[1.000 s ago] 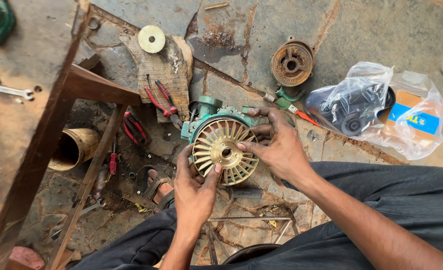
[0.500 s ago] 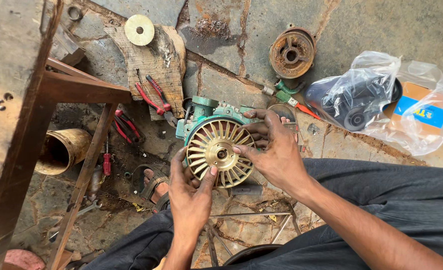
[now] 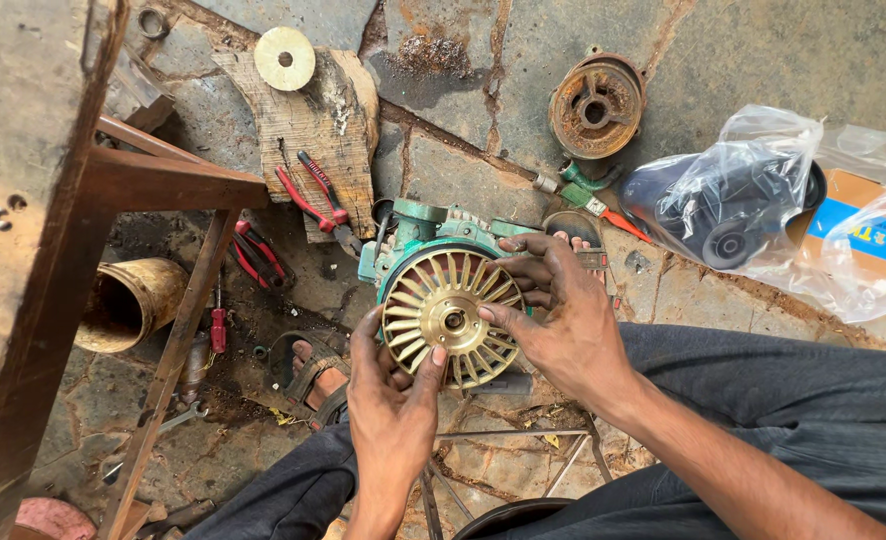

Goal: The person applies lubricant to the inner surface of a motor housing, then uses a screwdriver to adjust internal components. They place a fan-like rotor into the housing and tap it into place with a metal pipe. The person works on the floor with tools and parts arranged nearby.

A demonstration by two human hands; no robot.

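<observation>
A round brass finned wheel (image 3: 447, 317) sits on the face of a green motor body (image 3: 425, 232) on the stone floor. My left hand (image 3: 391, 408) grips the wheel's lower left rim, thumb on its lower edge. My right hand (image 3: 557, 322) holds the right side, with the thumb pressing near the centre hub and fingers curled behind the rim. The motor's lower part is hidden by the wheel and hands.
Red-handled pliers (image 3: 315, 200) lie on a wooden block (image 3: 315, 120) with a pale disc (image 3: 284, 58). A rusty round housing (image 3: 594, 104), a plastic bag with a dark part (image 3: 753, 205), a brass cylinder (image 3: 133, 303) and a wooden bench (image 3: 33, 180) surround me. My sandalled foot (image 3: 315, 370) is below the motor.
Both hands stay on the brass wheel, with the fingers shifted slightly around its rim. The camera view has drifted, so everything appears a little lower and left.
</observation>
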